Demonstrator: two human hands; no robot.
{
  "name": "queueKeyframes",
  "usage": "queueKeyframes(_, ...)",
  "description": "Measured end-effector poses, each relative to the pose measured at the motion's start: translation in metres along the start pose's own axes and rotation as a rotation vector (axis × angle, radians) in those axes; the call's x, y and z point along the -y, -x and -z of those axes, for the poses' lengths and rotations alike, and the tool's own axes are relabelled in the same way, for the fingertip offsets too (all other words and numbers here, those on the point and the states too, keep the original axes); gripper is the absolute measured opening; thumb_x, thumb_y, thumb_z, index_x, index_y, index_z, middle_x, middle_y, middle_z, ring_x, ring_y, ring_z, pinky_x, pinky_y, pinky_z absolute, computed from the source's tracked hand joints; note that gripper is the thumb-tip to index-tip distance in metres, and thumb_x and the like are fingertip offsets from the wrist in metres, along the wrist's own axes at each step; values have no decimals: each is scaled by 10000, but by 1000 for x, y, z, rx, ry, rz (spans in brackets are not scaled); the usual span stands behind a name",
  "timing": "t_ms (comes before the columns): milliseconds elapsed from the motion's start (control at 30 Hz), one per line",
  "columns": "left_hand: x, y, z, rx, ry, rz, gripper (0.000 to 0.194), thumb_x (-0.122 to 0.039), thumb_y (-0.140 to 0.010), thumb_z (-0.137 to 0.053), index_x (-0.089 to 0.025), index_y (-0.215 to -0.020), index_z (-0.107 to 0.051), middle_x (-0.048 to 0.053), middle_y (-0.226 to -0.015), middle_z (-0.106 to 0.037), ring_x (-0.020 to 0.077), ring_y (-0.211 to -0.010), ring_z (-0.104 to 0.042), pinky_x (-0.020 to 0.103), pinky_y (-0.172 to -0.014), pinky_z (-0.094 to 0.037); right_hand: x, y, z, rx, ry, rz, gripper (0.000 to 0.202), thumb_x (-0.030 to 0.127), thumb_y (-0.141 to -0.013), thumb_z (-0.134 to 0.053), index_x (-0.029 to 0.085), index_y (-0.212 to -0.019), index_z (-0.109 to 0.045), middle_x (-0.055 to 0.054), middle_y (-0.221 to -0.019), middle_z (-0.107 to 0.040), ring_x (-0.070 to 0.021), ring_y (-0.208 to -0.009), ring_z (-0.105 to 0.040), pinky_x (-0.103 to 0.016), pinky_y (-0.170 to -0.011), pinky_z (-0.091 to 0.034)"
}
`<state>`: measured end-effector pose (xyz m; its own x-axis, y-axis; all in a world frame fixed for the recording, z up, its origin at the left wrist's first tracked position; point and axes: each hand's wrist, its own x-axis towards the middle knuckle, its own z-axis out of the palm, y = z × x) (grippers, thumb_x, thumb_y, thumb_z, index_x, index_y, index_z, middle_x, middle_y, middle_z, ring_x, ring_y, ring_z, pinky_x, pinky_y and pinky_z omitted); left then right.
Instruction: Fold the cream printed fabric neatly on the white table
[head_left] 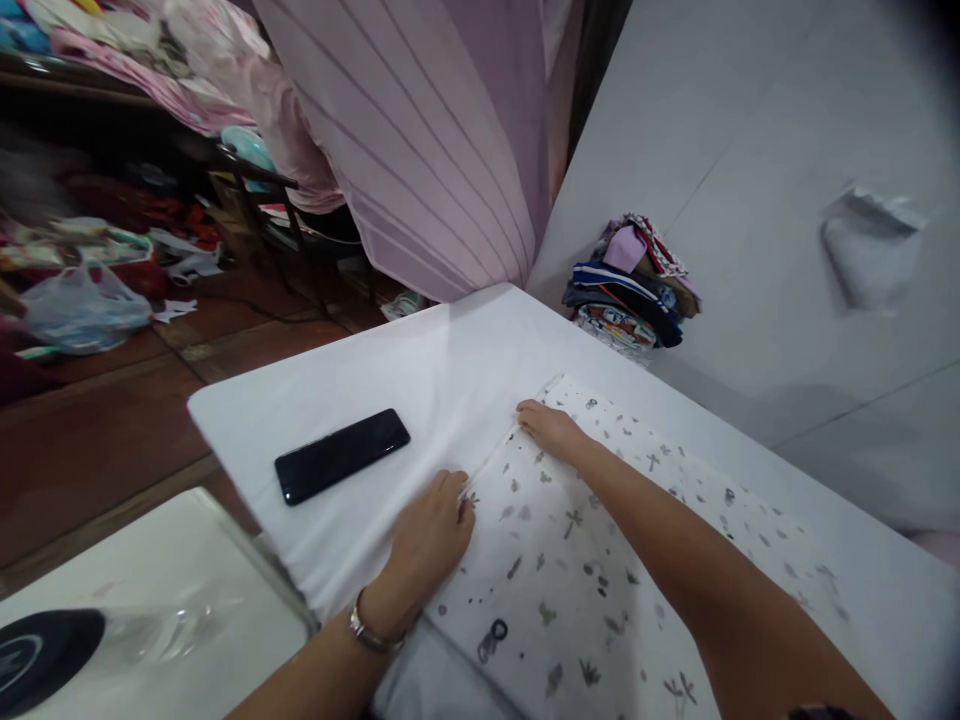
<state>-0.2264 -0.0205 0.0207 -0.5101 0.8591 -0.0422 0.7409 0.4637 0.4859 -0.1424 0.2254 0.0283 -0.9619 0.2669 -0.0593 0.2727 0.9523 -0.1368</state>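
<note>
A white cloth point(570, 560) with small dark and olive leaf-like prints lies spread on the white-covered table. My left hand point(431, 530), with a bracelet on its wrist, pinches the cloth's far edge between thumb and fingers. Farther along that same edge, my right hand point(553, 430) has its fingers closed on the cloth near its far corner. The edge runs fairly straight between both hands. To the left of my hands, a black phone point(342, 456) lies flat on the table cover point(442, 370).
Folded clothes point(630, 285) are stacked against the wall behind the table. A pink curtain point(442, 140) hangs at the far corner. At lower left stands a pale surface point(187, 560) with a clear plastic bottle. A person in pink point(296, 130) and a plastic bag point(86, 305) are beyond.
</note>
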Motion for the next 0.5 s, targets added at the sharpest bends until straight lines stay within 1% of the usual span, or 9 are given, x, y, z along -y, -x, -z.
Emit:
queueKeyframes(67,0,0,0,23,-16,-8,240,-257,-862,-375,-231,-1059,-509,29,-1035,-544,157,-880,-542,281,-685,-371,1,4,-1,-22,3,-21,180,165,-886,-398,192,-921,-572,-57,-1282,-486,-161,-960,-554,-274,-753,-434)
queueKeyframes(167,1,0,0,53,-35,-16,241,-266,-872,-359,-235,-1047,-522,31,-1021,-534,151,-848,-540,275,-667,-371,0,6,-3,-37,-23,-40,164,151,-880,-399,184,-916,-555,-63,-1264,-485,-155,-942,-556,-275,-762,-427)
queueKeyframes(367,-1,1,6,59,4,-24,263,-245,-867,-349,-234,-1059,-528,30,-1018,-536,150,-828,-536,281,-665,-367,-3,1,-3,-1,-70,-24,146,151,-869,-409,198,-893,-546,-58,-1185,-522,-149,-897,-553,-254,-724,-406)
queueKeyframes(500,-2,2,7,66,30,-24,268,-237,-871,-336,-239,-1058,-529,28,-1020,-539,145,-808,-539,283,-660,-365,-4,-6,-4,28,-97,-32,168,152,-856,-417,206,-914,-564,-51,-1108,-561,-165,-904,-555,-266,-738,-406)
